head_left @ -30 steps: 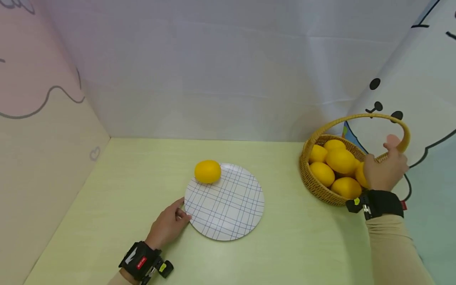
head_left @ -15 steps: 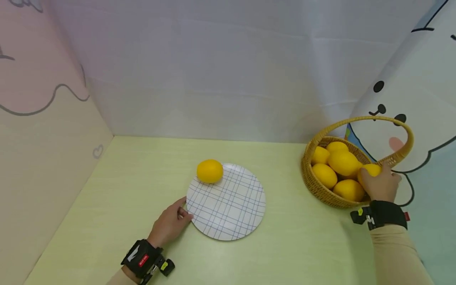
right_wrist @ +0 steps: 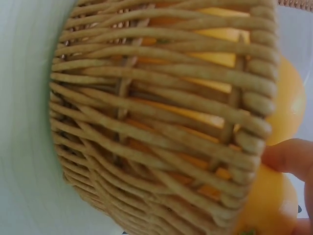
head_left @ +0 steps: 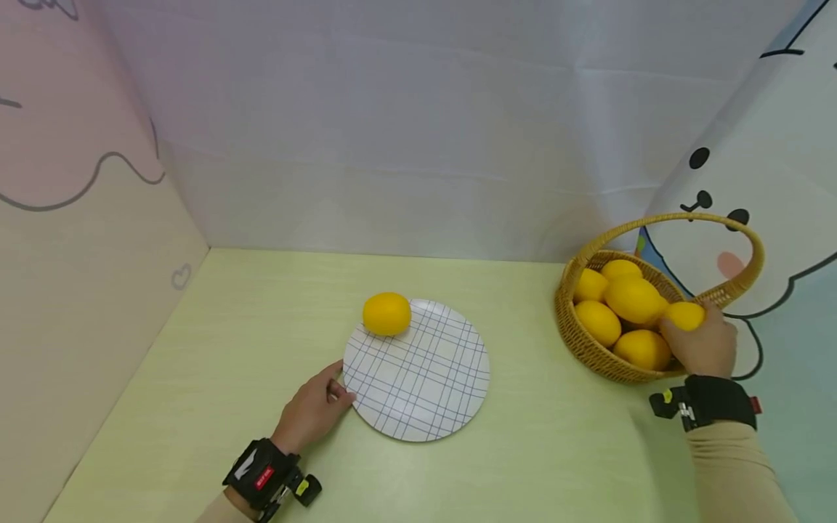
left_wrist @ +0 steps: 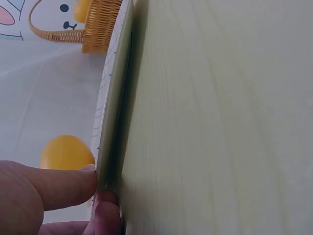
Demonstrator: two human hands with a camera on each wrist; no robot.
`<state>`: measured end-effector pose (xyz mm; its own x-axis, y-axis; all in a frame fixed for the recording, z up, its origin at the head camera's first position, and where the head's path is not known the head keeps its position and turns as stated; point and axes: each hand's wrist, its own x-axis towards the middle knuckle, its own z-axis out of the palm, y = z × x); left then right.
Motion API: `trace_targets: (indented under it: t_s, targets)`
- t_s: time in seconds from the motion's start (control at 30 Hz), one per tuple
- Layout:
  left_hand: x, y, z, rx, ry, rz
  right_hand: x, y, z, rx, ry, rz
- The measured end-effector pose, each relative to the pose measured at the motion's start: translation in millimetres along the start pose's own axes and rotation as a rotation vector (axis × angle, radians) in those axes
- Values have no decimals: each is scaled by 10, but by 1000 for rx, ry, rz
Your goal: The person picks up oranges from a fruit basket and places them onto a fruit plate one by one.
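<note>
A round white plate [head_left: 434, 388] with a blue grid pattern lies on the table, one lemon [head_left: 386, 314] resting near its far left rim. My left hand [head_left: 312, 412] pinches the plate's near left edge; in the left wrist view the thumb [left_wrist: 63, 188] presses the rim and fingertips sit beneath it. At the right, a wicker basket [head_left: 584, 354] holds several lemons. My right hand [head_left: 708, 345] reaches over its near right rim and grips a lemon [head_left: 684, 317]. The right wrist view shows the thumb against that lemon [right_wrist: 274, 200]; the other fingers are mostly hidden.
The basket's tall arched handle [head_left: 680, 216] rises behind the right hand. A white backdrop [head_left: 392, 145] closes off the table's far edge. Printed panels stand left [head_left: 85, 290] and right [head_left: 771, 167], the right one close behind the basket.
My right hand has come down from beside the basket handle and taken hold of a lemon at the basket's right. The left hand stays on the plate's edge; the view has shifted slightly.
</note>
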<state>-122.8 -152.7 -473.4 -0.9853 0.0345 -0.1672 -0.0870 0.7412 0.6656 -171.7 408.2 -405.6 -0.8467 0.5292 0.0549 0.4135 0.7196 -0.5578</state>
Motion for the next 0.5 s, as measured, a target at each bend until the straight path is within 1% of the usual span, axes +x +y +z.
trace_targets:
  t_s: [0.13,0.23,0.5]
  targets:
    - [1,1,2,-5,2,1,3,25,18,13,40,-6]
    - [4,5,4,-9,5,3,-3,28,15,22,51,-8]
    - [5,-13,4,-4,-2,-9,-5,36,7,8,41,3]
